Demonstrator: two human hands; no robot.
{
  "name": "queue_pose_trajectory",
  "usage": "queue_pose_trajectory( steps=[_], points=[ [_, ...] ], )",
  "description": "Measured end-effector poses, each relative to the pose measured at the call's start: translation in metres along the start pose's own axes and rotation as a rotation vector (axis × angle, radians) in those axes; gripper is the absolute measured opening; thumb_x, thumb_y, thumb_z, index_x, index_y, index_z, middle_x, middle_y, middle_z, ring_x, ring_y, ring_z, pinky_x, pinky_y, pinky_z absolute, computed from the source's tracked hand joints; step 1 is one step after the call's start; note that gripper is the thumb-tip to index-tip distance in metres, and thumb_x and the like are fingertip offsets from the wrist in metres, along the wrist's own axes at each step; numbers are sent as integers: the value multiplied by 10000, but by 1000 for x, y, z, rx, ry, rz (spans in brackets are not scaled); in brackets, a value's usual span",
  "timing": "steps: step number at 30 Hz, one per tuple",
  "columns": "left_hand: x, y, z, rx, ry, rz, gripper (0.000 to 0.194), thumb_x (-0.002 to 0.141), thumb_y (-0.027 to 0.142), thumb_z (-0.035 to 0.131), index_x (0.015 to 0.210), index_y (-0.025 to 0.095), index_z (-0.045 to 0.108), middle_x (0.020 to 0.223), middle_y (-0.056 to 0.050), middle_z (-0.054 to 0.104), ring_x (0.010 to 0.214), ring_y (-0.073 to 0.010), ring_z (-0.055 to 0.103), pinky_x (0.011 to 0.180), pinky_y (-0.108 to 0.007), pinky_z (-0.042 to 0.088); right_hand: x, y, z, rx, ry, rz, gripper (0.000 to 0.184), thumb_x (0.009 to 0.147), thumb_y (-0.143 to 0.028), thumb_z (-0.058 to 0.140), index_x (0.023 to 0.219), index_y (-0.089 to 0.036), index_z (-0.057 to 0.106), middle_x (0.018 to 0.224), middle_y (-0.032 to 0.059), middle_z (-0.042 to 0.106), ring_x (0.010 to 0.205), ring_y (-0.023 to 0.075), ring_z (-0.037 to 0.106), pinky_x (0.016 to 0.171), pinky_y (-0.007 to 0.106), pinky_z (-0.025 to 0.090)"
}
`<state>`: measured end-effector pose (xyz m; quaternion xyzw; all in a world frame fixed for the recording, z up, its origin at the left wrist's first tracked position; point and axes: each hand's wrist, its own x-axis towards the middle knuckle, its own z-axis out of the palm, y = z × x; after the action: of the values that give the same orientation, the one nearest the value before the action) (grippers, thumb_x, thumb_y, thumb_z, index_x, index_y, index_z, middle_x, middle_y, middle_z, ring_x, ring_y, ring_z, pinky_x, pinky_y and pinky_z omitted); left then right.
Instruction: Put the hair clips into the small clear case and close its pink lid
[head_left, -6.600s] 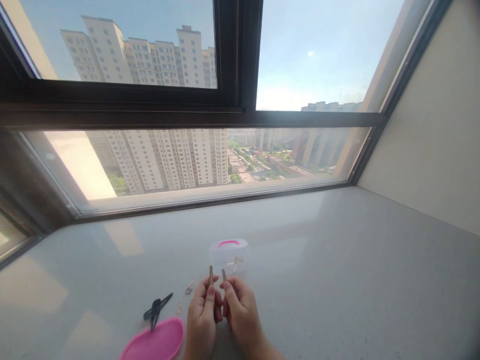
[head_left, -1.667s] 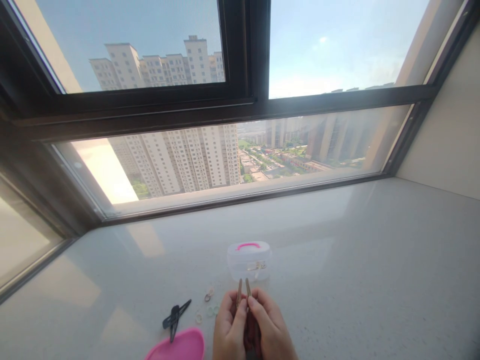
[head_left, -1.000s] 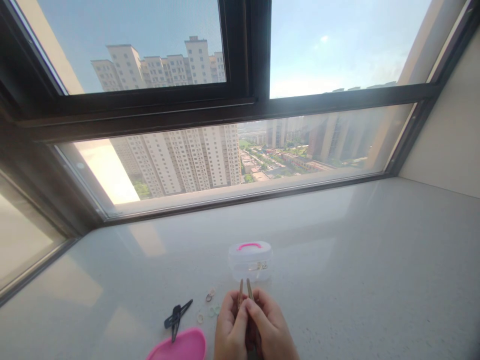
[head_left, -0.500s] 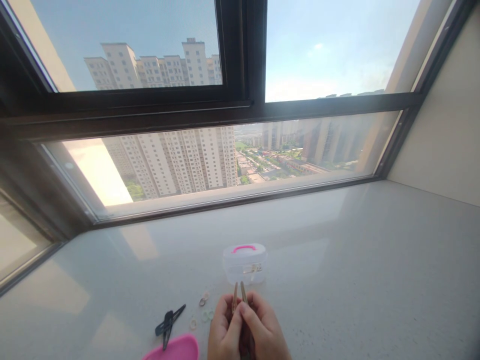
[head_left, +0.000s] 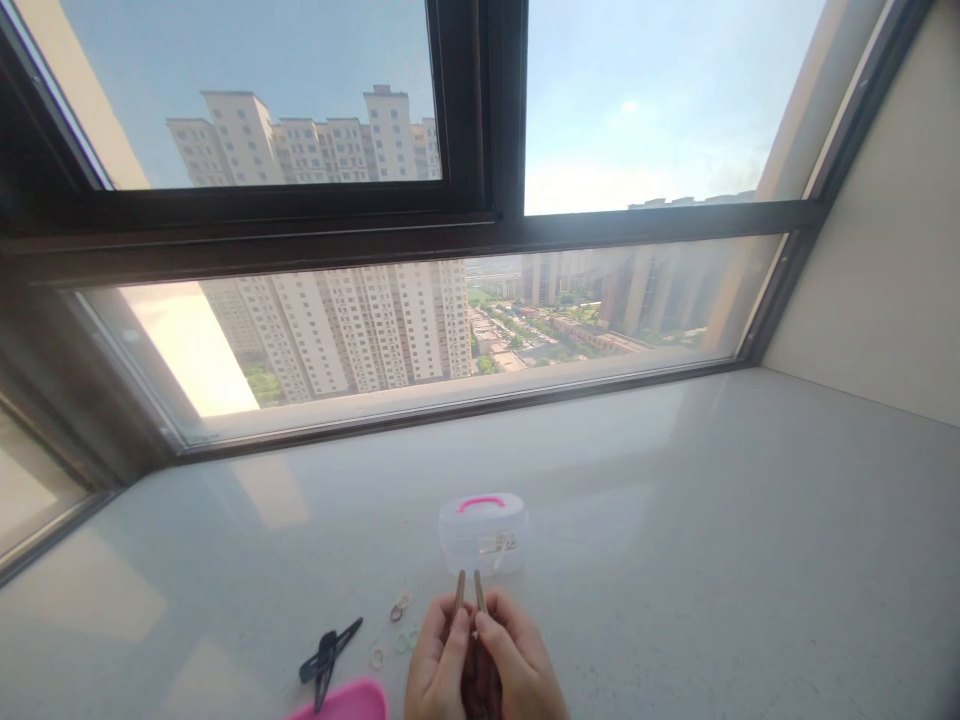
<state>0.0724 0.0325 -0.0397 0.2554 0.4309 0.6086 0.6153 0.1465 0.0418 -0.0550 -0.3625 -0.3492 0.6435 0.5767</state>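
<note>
My left hand (head_left: 439, 660) and my right hand (head_left: 517, 660) are side by side at the bottom centre, fingers closed. A slim brown-gold hair clip (head_left: 460, 590) points up from the left fingers. From the right fingers a similar hair clip (head_left: 481, 592) sticks up, its tip a little apart from the first. Their lower parts are hidden by the hands. Just beyond the tips stands a clear plastic box (head_left: 465, 550) with a pink handle (head_left: 481, 501); small gold-coloured things show through its front.
Left of my hands lie dark hair clips (head_left: 328, 655), crossed over each other, and several small hair ties (head_left: 377, 657). A pink tray (head_left: 352, 702) is cut off by the bottom edge. Behind the white sill (head_left: 675, 500) runs a dark window frame (head_left: 495, 225).
The view has shifted slightly. The two hair clips have turned in my fingers and now stand more nearly parallel. My thumbs have moved a little apart.
</note>
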Motion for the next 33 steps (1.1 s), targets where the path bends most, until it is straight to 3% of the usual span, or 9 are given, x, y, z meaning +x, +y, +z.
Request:
queue_pose_trajectory(
  steps=[4,17,23,33],
  points=[
    [2,-6,-3,-35,17,-38,409,557,490,793,747,184,601,406,111,388,328,-45,336,361,-166,194,0,2,2,45,16,40,299,709,-436,644,640,-179,506,552,-56,435,513,104,400,485,203,328],
    [-3,0,1,-17,70,4,418,570,507,782,750,167,619,457,76,478,370,-50,388,359,-141,277,-1,4,3,-1,-43,30,319,765,-474,622,699,-175,529,454,-84,413,358,61,316,361,180,241],
    [-3,0,-3,92,72,19,446,599,550,742,775,164,606,421,91,435,339,-52,329,328,-154,225,0,8,3,8,-53,22,326,775,-480,614,708,-175,521,452,-89,412,342,55,307,330,169,240],
    [-8,9,4,2,136,-20,429,539,523,786,731,174,627,473,63,533,391,-83,441,368,-172,312,-1,5,3,-48,-54,10,318,749,-467,634,703,-178,510,484,-77,441,360,59,339,339,172,267]
  ],
)
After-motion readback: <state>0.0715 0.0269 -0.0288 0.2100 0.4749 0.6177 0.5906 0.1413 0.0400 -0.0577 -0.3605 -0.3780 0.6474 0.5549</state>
